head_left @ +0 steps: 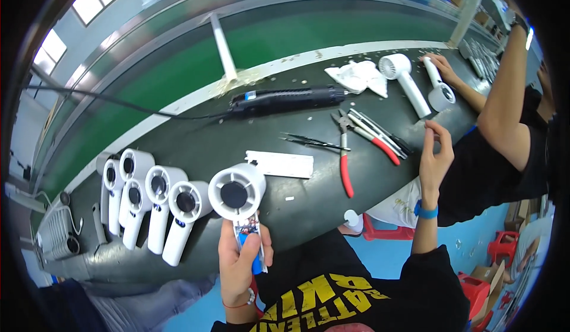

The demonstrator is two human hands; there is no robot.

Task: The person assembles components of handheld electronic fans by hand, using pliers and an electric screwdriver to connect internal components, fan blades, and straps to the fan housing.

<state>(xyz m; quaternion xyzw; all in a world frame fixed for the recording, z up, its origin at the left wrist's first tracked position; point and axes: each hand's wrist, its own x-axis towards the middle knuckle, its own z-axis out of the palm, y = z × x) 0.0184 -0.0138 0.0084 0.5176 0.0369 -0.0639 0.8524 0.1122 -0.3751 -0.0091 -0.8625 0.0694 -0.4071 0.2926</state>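
Observation:
A white handheld fan (236,192) is in my left hand (240,261), its round head up and its handle shell open. Coloured wires and a blue battery (257,264) show in the handle beside my thumb. My right hand (436,160), with a blue band at the wrist, is raised at the bench's right edge. Its thumb and forefinger are bent together; anything between them is too small to make out. On the bench just beyond the fan lies a long white handle cover (280,164). Red-handled cutting pliers (345,154) are between my two hands.
Several white fans (157,204) stand grouped at the left. Black tweezers (314,142), pens (380,131), a corded black electric screwdriver (288,101) and crumpled white tissue (358,78) lie farther back. At the right, a co-worker's hand (442,69) touches another fan (440,91).

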